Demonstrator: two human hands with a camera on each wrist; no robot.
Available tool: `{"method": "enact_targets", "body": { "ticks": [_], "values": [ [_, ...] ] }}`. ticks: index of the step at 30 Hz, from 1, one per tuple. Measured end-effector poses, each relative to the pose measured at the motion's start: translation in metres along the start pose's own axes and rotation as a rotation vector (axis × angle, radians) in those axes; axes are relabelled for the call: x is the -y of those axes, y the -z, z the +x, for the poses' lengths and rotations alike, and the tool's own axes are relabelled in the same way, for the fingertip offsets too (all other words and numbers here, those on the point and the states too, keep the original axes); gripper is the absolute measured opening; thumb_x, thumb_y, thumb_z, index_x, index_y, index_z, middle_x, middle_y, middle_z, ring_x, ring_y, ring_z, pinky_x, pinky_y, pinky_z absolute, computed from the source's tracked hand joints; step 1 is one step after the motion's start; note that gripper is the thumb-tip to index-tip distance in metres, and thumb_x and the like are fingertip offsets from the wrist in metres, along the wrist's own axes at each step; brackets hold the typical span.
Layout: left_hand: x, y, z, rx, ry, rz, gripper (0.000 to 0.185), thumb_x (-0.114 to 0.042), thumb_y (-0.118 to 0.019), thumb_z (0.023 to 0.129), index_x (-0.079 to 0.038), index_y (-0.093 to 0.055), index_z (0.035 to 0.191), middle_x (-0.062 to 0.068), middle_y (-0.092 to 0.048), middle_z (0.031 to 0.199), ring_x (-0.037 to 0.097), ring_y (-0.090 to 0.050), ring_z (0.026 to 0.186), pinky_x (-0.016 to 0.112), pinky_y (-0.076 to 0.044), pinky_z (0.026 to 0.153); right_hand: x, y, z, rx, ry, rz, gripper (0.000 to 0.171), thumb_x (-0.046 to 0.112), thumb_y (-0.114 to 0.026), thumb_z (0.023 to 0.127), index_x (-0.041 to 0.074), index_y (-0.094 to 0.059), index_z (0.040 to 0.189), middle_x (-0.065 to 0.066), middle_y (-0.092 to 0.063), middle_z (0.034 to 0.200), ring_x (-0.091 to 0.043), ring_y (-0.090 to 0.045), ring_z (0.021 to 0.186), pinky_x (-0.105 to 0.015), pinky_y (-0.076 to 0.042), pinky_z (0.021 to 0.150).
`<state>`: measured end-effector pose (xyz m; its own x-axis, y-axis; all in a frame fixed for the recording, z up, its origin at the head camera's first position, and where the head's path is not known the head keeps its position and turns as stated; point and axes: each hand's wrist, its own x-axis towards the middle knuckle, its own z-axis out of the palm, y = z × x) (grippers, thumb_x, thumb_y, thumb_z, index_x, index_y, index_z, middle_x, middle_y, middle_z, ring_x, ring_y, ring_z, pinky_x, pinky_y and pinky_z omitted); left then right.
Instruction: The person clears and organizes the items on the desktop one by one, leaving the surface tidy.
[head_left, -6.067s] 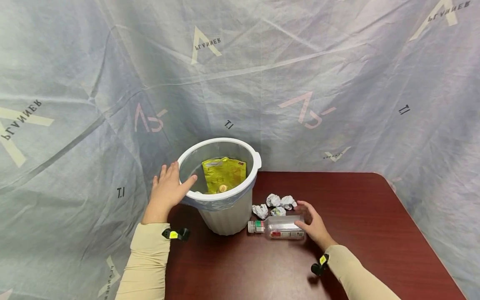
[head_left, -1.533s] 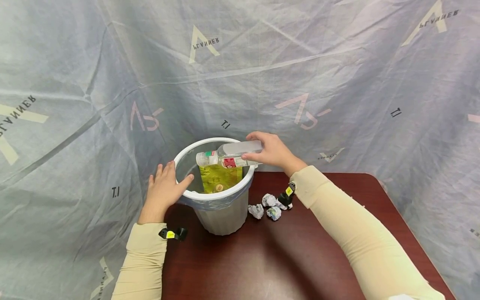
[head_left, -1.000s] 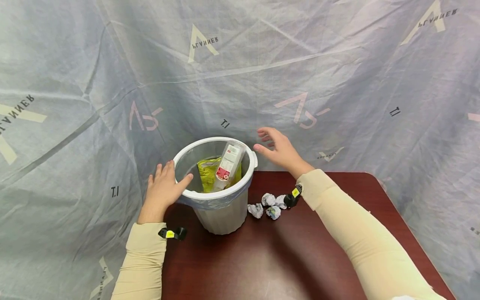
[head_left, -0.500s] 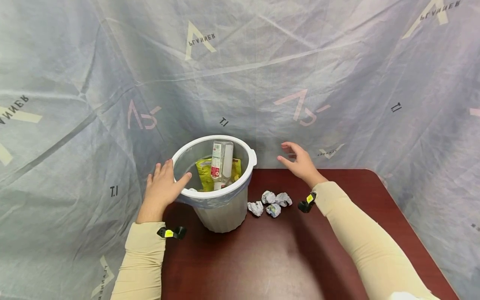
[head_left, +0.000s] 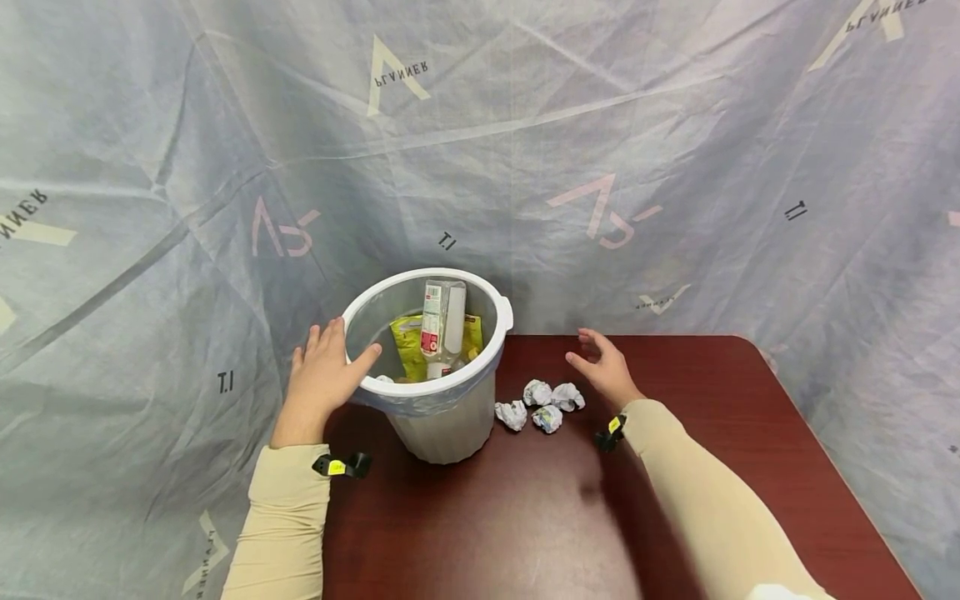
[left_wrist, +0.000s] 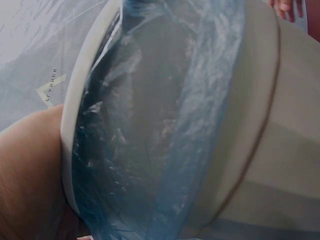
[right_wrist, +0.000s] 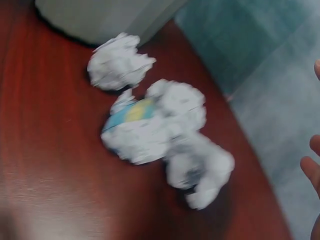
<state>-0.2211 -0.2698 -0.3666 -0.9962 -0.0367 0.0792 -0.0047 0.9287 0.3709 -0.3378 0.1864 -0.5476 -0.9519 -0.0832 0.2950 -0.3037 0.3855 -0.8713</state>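
Note:
My left hand (head_left: 324, 372) rests on the left side of the trash can's white rim (head_left: 504, 313), thumb over the near edge and fingers spread along the outside. A blue plastic liner (left_wrist: 145, 115) shows folded below the rim in the left wrist view. Inside the can, a clear bottle (head_left: 443, 321) leans neck down against a yellow wrapper (head_left: 407, 339). My right hand (head_left: 606, 367) hovers with loosely bent fingers, holding nothing, to the right of several crumpled paper balls (head_left: 547, 418). Those balls (right_wrist: 137, 130) lie close together beside the can in the right wrist view.
A dark red wooden table (head_left: 720, 400) carries the can and the paper balls. Grey printed sheeting (head_left: 480, 167) hangs behind the table and along its sides.
The right hand lifted the bottle from the table, carried it over the can and released it inside. It then moved right and down toward the paper balls. The left hand stayed on the rim.

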Motion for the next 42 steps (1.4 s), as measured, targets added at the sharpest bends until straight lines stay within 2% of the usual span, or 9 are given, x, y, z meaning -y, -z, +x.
{"method": "enact_targets", "body": {
  "ticks": [7,14,18,20,23,26,31,34,42],
  "values": [
    [-0.001,0.0,-0.001,0.005,0.003,0.002,0.101,-0.071,-0.038,0.097,0.001,-0.008,0.161,0.026,-0.014,0.165,0.046,0.003,0.153,0.071,0.001,0.115,-0.035,-0.019,-0.022,0.024,-0.051,-0.049,0.063,0.026,-0.077,0.092,0.012,-0.051,0.147,-0.023,-0.055,0.142,-0.04,-0.052,0.13,-0.057,-0.046,0.102],
    [0.0,0.0,-0.001,0.006,0.002,0.003,0.101,-0.071,-0.038,0.097,0.001,-0.007,0.161,0.026,-0.013,0.166,0.046,0.003,0.153,0.071,0.001,0.116,-0.052,-0.035,-0.037,0.074,-0.064,-0.087,0.061,0.029,-0.077,0.091,0.01,-0.055,0.146,-0.019,-0.055,0.144,-0.038,-0.052,0.132,-0.057,-0.045,0.102],
    [0.0,0.001,-0.001,0.002,0.004,0.003,0.1,-0.07,-0.039,0.098,0.002,-0.008,0.161,0.026,-0.014,0.166,0.046,0.002,0.153,0.071,0.0,0.116,-0.058,-0.041,-0.044,0.083,-0.075,-0.119,0.059,0.028,-0.077,0.091,0.008,-0.058,0.143,-0.017,-0.056,0.142,-0.036,-0.056,0.126,-0.056,-0.046,0.101],
    [-0.001,0.001,-0.002,0.007,0.008,0.003,0.1,-0.07,-0.039,0.098,0.002,-0.008,0.161,0.026,-0.014,0.166,0.046,0.003,0.153,0.071,0.001,0.115,-0.06,-0.042,-0.048,0.071,-0.078,-0.15,0.054,0.025,-0.077,0.091,0.008,-0.061,0.14,-0.016,-0.06,0.137,-0.033,-0.06,0.118,-0.053,-0.049,0.095],
    [0.0,0.0,-0.002,0.013,0.011,0.004,0.101,-0.07,-0.038,0.097,0.001,-0.008,0.161,0.026,-0.013,0.166,0.046,0.003,0.153,0.071,0.001,0.115,-0.062,-0.042,-0.051,0.057,-0.086,-0.171,0.047,0.022,-0.077,0.091,0.009,-0.065,0.135,-0.015,-0.068,0.119,-0.029,-0.067,0.093,-0.047,-0.053,0.08],
    [0.0,-0.001,0.0,0.007,0.007,0.006,0.101,-0.071,-0.038,0.097,0.001,-0.008,0.161,0.025,-0.014,0.166,0.045,0.003,0.153,0.071,0.001,0.115,-0.062,-0.042,-0.05,0.05,-0.085,-0.181,0.044,0.021,-0.076,0.091,0.008,-0.067,0.132,-0.011,-0.071,0.102,-0.022,-0.064,0.071,-0.041,-0.052,0.07],
    [0.001,-0.002,0.001,0.003,0.01,0.008,0.101,-0.071,-0.039,0.097,0.002,-0.01,0.161,0.026,-0.014,0.166,0.046,0.002,0.153,0.072,0.0,0.115,-0.063,-0.041,-0.047,0.058,-0.081,-0.182,0.044,0.02,-0.076,0.09,0.006,-0.067,0.131,-0.008,-0.069,0.09,-0.018,-0.06,0.063,-0.038,-0.05,0.066],
    [0.001,-0.003,0.001,0.003,0.01,0.007,0.101,-0.071,-0.039,0.097,0.002,-0.011,0.161,0.026,-0.015,0.165,0.046,0.002,0.153,0.072,0.0,0.115,-0.062,-0.038,-0.044,0.053,-0.065,-0.184,0.044,0.018,-0.076,0.091,0.004,-0.066,0.131,-0.01,-0.069,0.09,-0.02,-0.061,0.065,-0.04,-0.05,0.066],
    [0.002,-0.003,0.003,-0.002,0.004,0.012,0.102,-0.072,-0.038,0.097,0.001,-0.009,0.161,0.025,-0.015,0.166,0.046,0.002,0.153,0.072,0.0,0.115,-0.044,-0.023,-0.03,0.003,-0.005,-0.23,0.042,0.014,-0.077,0.089,0.003,-0.068,0.128,-0.02,-0.067,0.118,-0.032,-0.064,0.098,-0.05,-0.051,0.084]
  ]
}}
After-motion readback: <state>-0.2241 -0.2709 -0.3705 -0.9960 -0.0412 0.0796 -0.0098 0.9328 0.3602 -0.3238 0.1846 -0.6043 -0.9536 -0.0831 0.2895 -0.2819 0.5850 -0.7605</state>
